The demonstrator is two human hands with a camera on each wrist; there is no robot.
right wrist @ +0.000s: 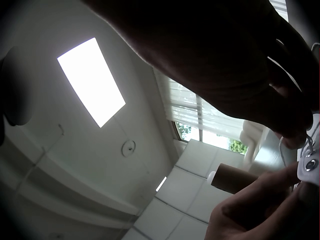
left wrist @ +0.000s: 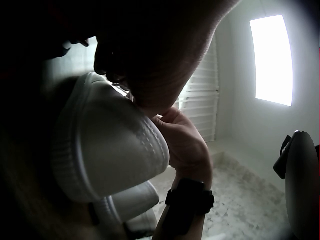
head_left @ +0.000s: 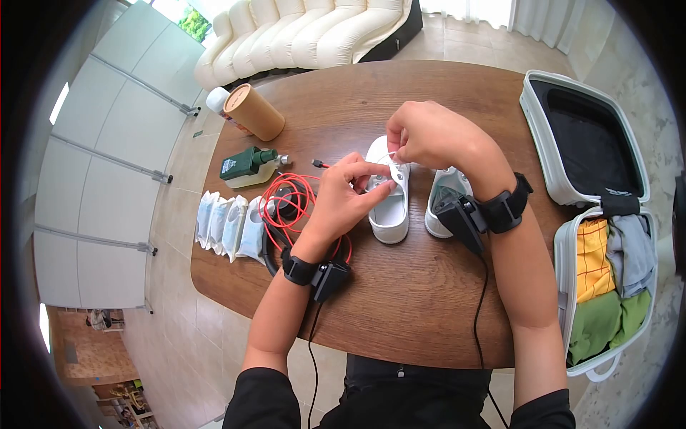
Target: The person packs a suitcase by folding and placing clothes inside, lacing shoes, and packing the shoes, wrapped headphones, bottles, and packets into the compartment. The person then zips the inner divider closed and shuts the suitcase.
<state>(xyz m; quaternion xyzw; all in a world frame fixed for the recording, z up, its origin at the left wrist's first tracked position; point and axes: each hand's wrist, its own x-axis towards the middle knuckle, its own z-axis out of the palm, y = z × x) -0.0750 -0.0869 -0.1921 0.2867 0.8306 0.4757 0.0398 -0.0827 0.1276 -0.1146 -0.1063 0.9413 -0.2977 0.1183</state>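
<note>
A white shoe (head_left: 389,222) stands on the wooden table, toe away from the person. The left hand (head_left: 343,193) pinches the eyelet edge of its opening between thumb and index finger. Over the same eyelets, the right hand (head_left: 436,136) pinches a white lace (right wrist: 309,142) between thumb and fingertips. In the right wrist view a metal-ringed eyelet (right wrist: 312,165) lies just below the lace. The left wrist view shows the shoe's heel (left wrist: 115,145) up close. A second white shoe (head_left: 433,223) stands to the right, partly hidden under the right wrist's camera.
Left on the table (head_left: 400,307) are a red cable (head_left: 309,207), headphones, several wrapped packs (head_left: 232,225), a green bottle (head_left: 243,164), a clear bottle, a cardboard tube (head_left: 254,112) and a white-capped can. An open suitcase (head_left: 562,286) with folded clothes lies right. A sofa stands beyond.
</note>
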